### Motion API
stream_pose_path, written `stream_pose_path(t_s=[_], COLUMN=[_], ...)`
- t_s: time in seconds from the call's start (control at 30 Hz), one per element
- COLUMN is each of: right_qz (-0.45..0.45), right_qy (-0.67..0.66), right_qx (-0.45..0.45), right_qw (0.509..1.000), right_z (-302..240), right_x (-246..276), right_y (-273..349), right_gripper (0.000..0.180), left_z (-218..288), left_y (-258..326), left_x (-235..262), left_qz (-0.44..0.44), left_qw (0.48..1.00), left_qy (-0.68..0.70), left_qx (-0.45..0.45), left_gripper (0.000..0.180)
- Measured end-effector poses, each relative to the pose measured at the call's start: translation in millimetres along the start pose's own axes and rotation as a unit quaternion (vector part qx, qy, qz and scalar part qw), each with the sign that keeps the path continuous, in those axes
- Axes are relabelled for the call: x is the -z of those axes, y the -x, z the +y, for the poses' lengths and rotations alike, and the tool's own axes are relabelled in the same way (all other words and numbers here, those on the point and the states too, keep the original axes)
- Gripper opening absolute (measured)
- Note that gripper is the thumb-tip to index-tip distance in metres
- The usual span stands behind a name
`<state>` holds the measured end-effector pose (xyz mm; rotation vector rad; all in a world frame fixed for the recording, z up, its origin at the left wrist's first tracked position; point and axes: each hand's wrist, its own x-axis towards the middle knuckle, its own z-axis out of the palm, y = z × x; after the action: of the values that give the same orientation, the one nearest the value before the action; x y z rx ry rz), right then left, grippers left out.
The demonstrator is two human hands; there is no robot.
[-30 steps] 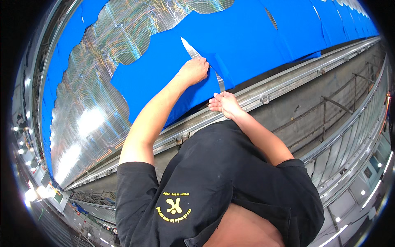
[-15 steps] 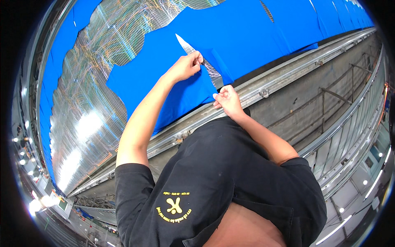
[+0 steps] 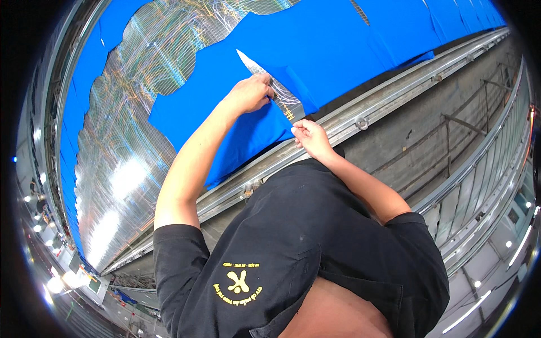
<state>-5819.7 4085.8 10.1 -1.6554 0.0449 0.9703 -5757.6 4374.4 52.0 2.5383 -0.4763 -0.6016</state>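
A blue fabric piece [image 3: 242,138] with curved cut edges lies over the patterned table top, its near edge by the metal rail. My left hand [image 3: 252,94] is closed at this piece's right edge, fingertips bent down on the cloth and partly hidden. Nearer to me, my right hand [image 3: 311,138] pinches the same piece's near right corner between thumb and fingers. To the right lies another blue fabric piece [image 3: 338,56], its facing edge folded back. A narrow wedge of bare table [image 3: 287,101] shows between the two pieces.
The long table top [image 3: 132,127] is shiny, with many coloured lines. A metal rail [image 3: 389,107] with bolts runs along its near edge, right against my body. More blue pieces [image 3: 456,25] stretch off to the far right. Beyond the rail is a grey metal frame [image 3: 451,146].
My left hand has turned over and come slightly down and left, its fingers lower on the cloth edge. The right hand keeps its pinch on the corner, shifted only slightly.
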Motion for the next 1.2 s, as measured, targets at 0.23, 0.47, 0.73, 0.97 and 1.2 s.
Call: stream_pose_path(t_s=[0.23,0.47,0.73,0.97,1.2], right_qz=[0.038,0.014,0.007,0.155,-0.020], right_qy=[0.083,0.087,0.146,0.402,0.393], right_qx=[-0.030,-0.061,-0.058,0.148,0.312], right_qw=[0.995,0.994,0.988,0.890,0.865], right_z=[-8,-15,-29,-60,-44], right_x=[9,15,19,26,38], right_y=[-15,-20,-15,-22,-16], right_gripper=[0.021,0.021,0.021,0.037,0.015], left_z=[-3,1,78,102,124], left_y=[-27,9,41,55,5], left_x=[6,-26,-127,-165,-165], left_qz=[-0.014,0.333,0.204,0.269,0.319], left_qw=[0.999,0.931,0.961,0.953,0.551], left_qy=[0.019,0.007,-0.057,0.128,0.735], left_qx=[0.036,0.148,0.177,0.052,0.236], left_gripper=[0.021,0.041,0.087,0.062,0.045])
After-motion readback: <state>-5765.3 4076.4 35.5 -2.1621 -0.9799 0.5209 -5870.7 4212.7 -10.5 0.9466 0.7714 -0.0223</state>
